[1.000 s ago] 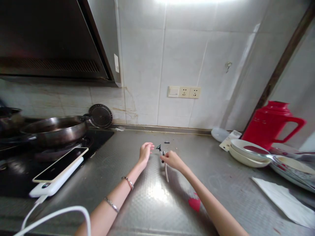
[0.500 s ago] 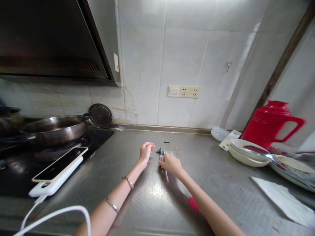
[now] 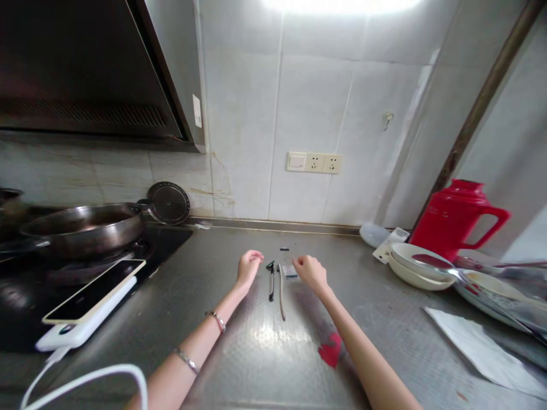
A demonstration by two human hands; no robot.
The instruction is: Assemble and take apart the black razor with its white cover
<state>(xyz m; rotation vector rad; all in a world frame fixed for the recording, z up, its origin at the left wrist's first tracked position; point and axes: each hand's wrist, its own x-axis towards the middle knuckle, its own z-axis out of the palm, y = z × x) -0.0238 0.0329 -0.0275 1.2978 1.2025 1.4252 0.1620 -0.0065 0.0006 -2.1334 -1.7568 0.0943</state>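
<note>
My left hand [image 3: 249, 266] rests on the steel counter [image 3: 265, 353], fingers loosely curled and holding nothing. My right hand [image 3: 311, 272] hovers a little to the right, its fingertips at a small clear piece [image 3: 289, 270]. Between the hands lie a black razor-like tool [image 3: 270, 280] and a thin pale stick [image 3: 281, 291], side by side and free of both hands. A tiny black part [image 3: 284, 249] lies further back. Two bracelets are on my left forearm.
A phone on a white power bank [image 3: 88, 302] with a white cable sits at the left by a pan [image 3: 81, 228] on the stove. Stacked plates [image 3: 416, 267], a red jug [image 3: 453, 219] and a paper sheet [image 3: 474, 347] stand right. A red scrap [image 3: 330, 352] lies by my right forearm.
My right hand has let go of the black tool and the pale stick, which now lie on the counter, and it has moved right and back. The left hand has hardly moved.
</note>
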